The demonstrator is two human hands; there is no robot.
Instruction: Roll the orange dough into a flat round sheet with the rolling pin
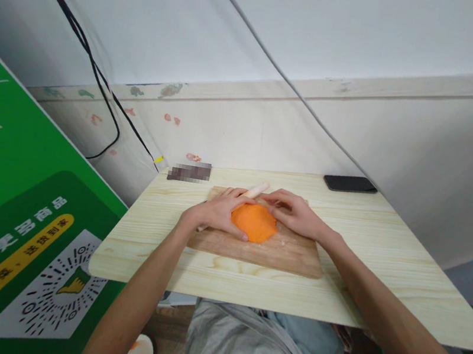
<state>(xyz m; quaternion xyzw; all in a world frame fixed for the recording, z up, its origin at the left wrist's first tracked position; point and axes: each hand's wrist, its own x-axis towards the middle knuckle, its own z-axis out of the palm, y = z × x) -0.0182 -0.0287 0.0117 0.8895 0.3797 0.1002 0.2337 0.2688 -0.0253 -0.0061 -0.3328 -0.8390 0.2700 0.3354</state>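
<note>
A flattened piece of orange dough (254,223) lies on a wooden cutting board (251,255) in front of me. My left hand (223,209) is curved round the dough's left side, thumb along the near edge and fingers at the far edge. At the upper right edge, my right hand (294,211) bends its fingers against the dough; their tips are partly hidden. A pale rolling pin (256,190) slants behind the dough and passes under my left hand, which covers its middle. Whitish specks dot the board right of the dough.
A black phone (349,184) lies at the table's back right. Near the back left edge is a dark, pixelated item (189,172). The pale wooden table (396,274) meets the wall. Cables (83,39) hang at left, beside a green printed panel (27,192).
</note>
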